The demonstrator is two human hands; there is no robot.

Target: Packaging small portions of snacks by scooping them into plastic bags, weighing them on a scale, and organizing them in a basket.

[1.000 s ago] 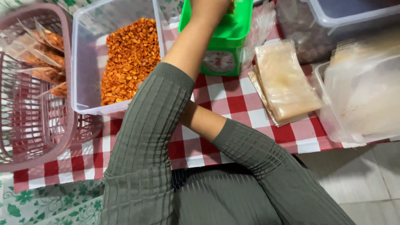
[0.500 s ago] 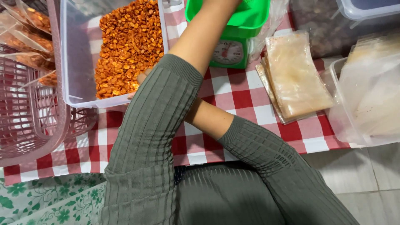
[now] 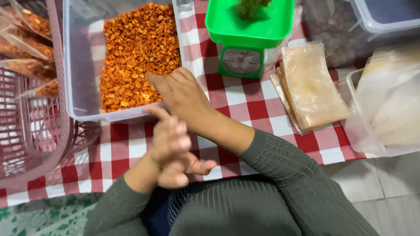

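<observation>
My left hand and right hand rub together, both empty and loosely curled, just below the clear plastic tub of loose orange-red fried corn kernels. I judge the kernels light, brittle and oily (best scooped, not pinched); the green plastic kitchen scale stands right of the tub

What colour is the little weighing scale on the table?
The small plastic kitchen scale is bright green, with a round white dial. The head view shows it best.
</observation>
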